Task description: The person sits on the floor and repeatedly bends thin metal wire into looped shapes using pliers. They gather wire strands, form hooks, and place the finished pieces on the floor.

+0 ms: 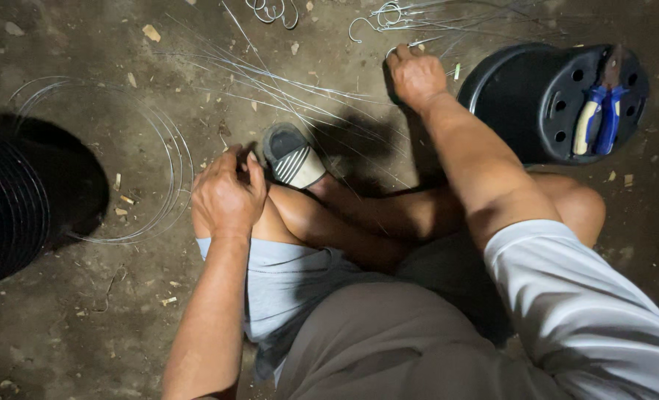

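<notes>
Wire pieces lie spread ahead — my right hand pinches one end, my left hand closed at my knee, its contents hidden — drawing it back needs care.

The person sits on the floor with legs crossed, a slipper at the front of the knees. The left hand rests just left of the slipper; the right hand reaches farther ahead, touching loose wires spread on the floor. Right of that hand lies an overturned bucket – pliers lie on it. Coiled wire lies left of the left hand, a mesh roll beyond it – hooked wire pieces lie at the far edge
</notes>
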